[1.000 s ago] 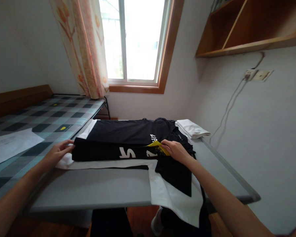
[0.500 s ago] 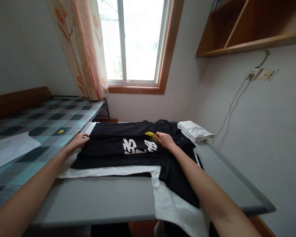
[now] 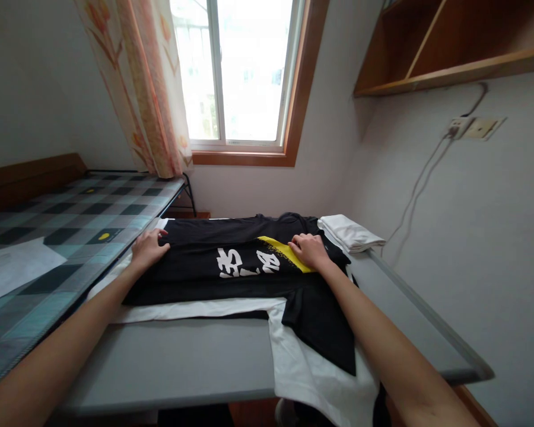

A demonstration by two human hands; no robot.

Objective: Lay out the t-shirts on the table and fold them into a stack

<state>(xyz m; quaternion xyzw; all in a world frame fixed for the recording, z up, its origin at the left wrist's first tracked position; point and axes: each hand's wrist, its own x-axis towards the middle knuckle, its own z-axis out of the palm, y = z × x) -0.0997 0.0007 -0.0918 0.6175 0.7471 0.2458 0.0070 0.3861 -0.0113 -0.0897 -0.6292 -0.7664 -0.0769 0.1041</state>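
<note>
A black T-shirt (image 3: 187, 273) with white characters and a yellow diagonal stripe lies sideways over a white garment (image 3: 311, 362). White cloth shows along its near edge and hangs over the table's front. My left hand (image 3: 148, 248) is at the shirt's hem end, fingers and thumb apart, on the fabric. Near the chest, my right hand (image 3: 310, 250) rests on the yellow stripe with slightly bent fingers laid on the cloth; its fingertips are partly hidden. One black sleeve points toward me, with a white sleeve beneath it.
The grey table (image 3: 196, 356) has a raised rim at the right. A folded white cloth (image 3: 349, 232) lies at its far right corner. A checkered bed (image 3: 84, 219) with a paper sheet (image 3: 20, 267) adjoins on the left. A wooden shelf (image 3: 454, 77) juts from the right wall.
The shirt's chest is spread flatter, and much more of the yellow stripe shows. My right hand has shifted slightly right, off the raised fold. My left hand has loosened and turned over the hem.
</note>
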